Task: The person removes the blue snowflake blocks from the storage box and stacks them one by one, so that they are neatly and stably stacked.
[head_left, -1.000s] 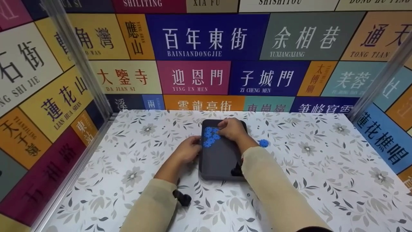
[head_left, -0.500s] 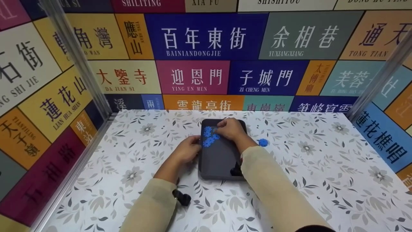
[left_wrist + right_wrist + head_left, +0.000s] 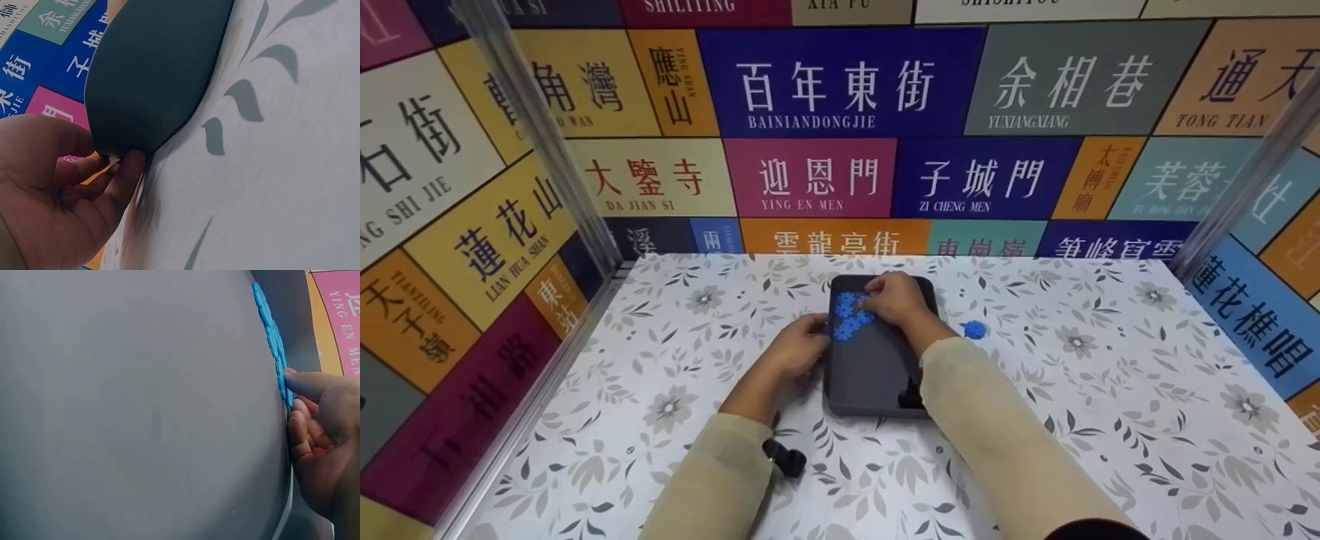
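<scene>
On the desk [image 3: 682,480], covered with a white leaf and flower pattern, there is a dark grey tray [image 3: 866,375] near the middle. Behind it stands a wall of coloured signs [image 3: 840,82], and a clear post [image 3: 544,135] rises at the left back corner. To the right of the tray, a small blue piece [image 3: 975,330] lies on the desk, apart from it.

The right hand [image 3: 898,298] and its beige sleeve [image 3: 997,420] pass over the right side of the tray and hide part of it. A small black device [image 3: 911,394] at this cuff also covers the near right corner; a similar black device [image 3: 785,458] is at the left cuff.

The tray's long axis runs away from the person, almost straight. The blue flowers [image 3: 847,327] are in its far left part, and their visible group stretches mainly along the left wall. Whether they are joined together, I cannot tell.

The right fingers are nearly closed and pinch the edge of the blue flowers. The left hand [image 3: 799,349] has its fingers bent, with only a narrow gap, and they pinch the left edge of the tray.
</scene>
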`<control>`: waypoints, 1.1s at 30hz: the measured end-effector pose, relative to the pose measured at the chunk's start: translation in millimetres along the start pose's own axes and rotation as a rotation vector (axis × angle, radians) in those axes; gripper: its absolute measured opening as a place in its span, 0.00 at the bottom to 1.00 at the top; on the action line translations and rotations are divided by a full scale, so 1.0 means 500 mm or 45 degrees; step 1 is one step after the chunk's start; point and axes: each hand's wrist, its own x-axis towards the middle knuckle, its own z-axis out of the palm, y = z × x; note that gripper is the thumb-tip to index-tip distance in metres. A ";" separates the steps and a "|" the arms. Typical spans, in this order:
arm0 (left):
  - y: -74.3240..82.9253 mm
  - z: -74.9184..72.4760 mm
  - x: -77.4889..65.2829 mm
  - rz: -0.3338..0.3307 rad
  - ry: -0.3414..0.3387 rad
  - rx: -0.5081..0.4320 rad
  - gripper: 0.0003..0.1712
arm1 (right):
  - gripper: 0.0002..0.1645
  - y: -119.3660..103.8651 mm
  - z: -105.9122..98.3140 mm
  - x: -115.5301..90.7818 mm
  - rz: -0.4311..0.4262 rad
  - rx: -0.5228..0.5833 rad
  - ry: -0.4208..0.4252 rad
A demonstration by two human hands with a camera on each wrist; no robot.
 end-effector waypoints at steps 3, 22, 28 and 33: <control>-0.002 0.001 0.003 0.011 -0.014 -0.018 0.32 | 0.23 0.001 -0.002 -0.001 -0.036 0.000 0.005; -0.005 -0.001 0.007 0.032 -0.004 0.001 0.31 | 0.11 0.003 -0.025 0.003 -0.163 0.193 0.156; -0.003 0.000 0.005 0.021 0.005 -0.009 0.31 | 0.18 -0.016 -0.056 -0.002 -0.139 0.420 0.163; -0.002 0.001 0.004 0.015 0.008 -0.023 0.31 | 0.21 -0.032 -0.089 -0.023 -0.054 0.673 0.133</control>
